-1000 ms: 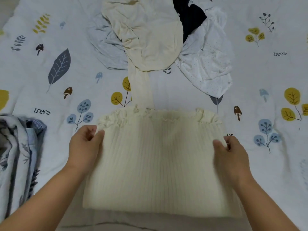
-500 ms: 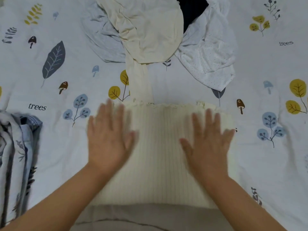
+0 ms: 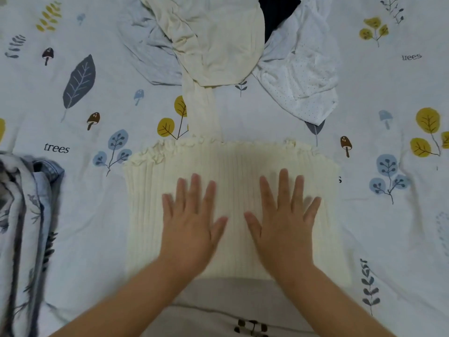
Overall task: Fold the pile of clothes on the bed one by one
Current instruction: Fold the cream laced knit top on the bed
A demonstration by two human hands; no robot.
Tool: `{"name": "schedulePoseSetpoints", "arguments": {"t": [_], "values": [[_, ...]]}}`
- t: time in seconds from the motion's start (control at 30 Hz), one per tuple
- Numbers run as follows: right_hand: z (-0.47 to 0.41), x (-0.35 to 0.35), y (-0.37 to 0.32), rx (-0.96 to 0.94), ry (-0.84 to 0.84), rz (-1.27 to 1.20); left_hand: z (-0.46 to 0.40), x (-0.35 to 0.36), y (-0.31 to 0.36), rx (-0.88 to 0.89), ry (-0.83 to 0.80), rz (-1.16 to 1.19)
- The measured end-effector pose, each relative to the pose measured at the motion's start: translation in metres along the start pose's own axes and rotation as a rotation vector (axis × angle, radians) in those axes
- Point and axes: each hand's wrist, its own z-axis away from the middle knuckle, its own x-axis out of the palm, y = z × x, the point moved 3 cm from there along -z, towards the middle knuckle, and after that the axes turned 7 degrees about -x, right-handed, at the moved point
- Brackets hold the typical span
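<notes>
Folded stack [image 3: 26, 215]: set aside at the bed's left edge — judged done.
Left hand [image 3: 192, 220]: flat, fingers spread, nothing gripped.
Ribbed cream top [image 3: 233, 166]: centred, being pressed smooth.
Right hand [image 3: 284, 220]: likewise flat.
Unfolded pile [image 3: 218, 40]: beyond — several garments left.

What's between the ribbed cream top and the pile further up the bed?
Head view: bare printed bedsheet, crossed by one cream strip running from ribbed cream top to pile.
</notes>
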Motion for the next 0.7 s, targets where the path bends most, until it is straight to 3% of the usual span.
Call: {"name": "schedulePoseSetpoints", "arguments": {"t": [0.17, 0.3, 0.4, 0.47, 0.53, 0.63, 0.7], "values": [[0.04, 0.023, -0.005, -0.138, -0.271, 0.037, 0.03, 0.028, 0.002, 0.121, -0.1, -0.057], [0.031, 0.028, 0.001, -0.153, -0.331, 0.038, 0.025, 0.04, 0.0, 0.087, -0.084, -0.09], [0.032, 0.02, 0.014, -0.146, -0.247, -0.032, 0.025, 0.036, 0.002, 0.083, -0.094, -0.082], [0.038, 0.002, 0.03, 0.02, -0.024, -0.157, 0.028, 0.029, 0.003, 0.07, -0.097, -0.069], [0.044, -0.013, 0.054, 0.317, 0.133, -0.294, 0.033, 0.023, 0.006, 0.056, -0.103, -0.052], [0.047, -0.016, 0.081, 0.73, 0.0, -0.615, 0.039, 0.018, 0.01, 0.047, -0.142, -0.028], [0.045, -0.014, 0.088, 0.799, -0.135, -0.792, 0.041, 0.016, 0.01, 0.043, -0.177, -0.008]]}}
